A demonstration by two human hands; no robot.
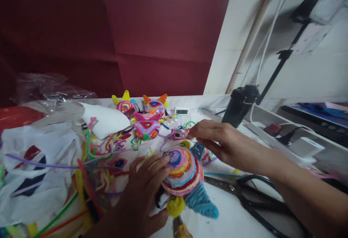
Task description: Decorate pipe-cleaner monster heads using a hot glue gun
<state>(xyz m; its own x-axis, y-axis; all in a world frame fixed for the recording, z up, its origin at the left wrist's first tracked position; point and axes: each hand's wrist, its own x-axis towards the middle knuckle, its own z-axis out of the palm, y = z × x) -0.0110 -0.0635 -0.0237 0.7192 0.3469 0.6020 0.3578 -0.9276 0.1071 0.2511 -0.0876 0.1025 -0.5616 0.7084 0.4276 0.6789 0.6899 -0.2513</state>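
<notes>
The left hand (146, 187) lies with fingers spread over the near-left edge of the striped craft piece (186, 169), no closed grip visible; the piece rests on the white table (231, 223). The right hand (220, 140) is beyond it, fingers loosely bent; whether they pinch anything cannot be told. The piece is probably light and fairly stiff: hold its rim, not the likely bendable blue points (202, 201). Its underside is hidden; the right forearm covers part of the scissors (236, 190).
</notes>
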